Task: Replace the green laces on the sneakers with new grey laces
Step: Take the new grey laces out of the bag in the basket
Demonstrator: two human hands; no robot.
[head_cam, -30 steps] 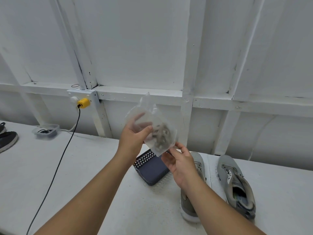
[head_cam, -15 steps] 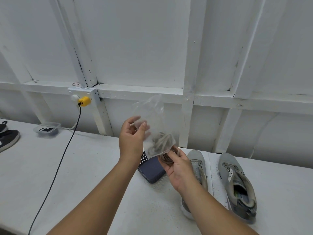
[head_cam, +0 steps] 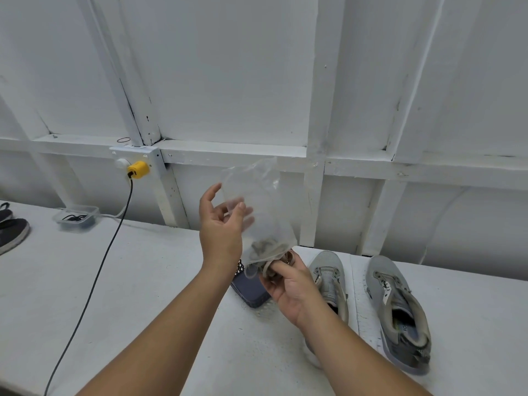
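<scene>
Up above the counter [head_cam: 148, 281], both bare forearms reach forward from the bottom edge. The left hand [head_cam: 221, 227] is raised with its palm turned toward the right, thumb standing up and fingers loosely spread; the fingertips [head_cam: 241, 207] press into the side of a clear plastic bag [head_cam: 257, 212], which hangs mouth-down and crumpled. Whether that grip truly pinches the film or only steadies it cannot be told, since the fingers behind the plastic are blurred. Bunched at the bag's low end sit the grey laces [head_cam: 264, 248], partly spilling out. The right hand [head_cam: 288, 284] is lower, palm up and tilted, its thumb and curled fingers pinching the laces where they leave the bag, so its grip is clenched on them.

Under the hands lies a dark blue case with a dotted end [head_cam: 248, 287], flat on the counter. Just right of it stand two grey sneakers: the near sneaker [head_cam: 328, 278], partly hidden by the right wrist, and the far sneaker [head_cam: 397, 307], both toes toward the white panelled wall [head_cam: 228, 67]. At the far left lie a dark shoe [head_cam: 13, 234] and a clear tub [head_cam: 77, 217] with something black inside. A black cable [head_cam: 94, 284] runs from a yellow plug [head_cam: 138, 170] down across the counter.
</scene>
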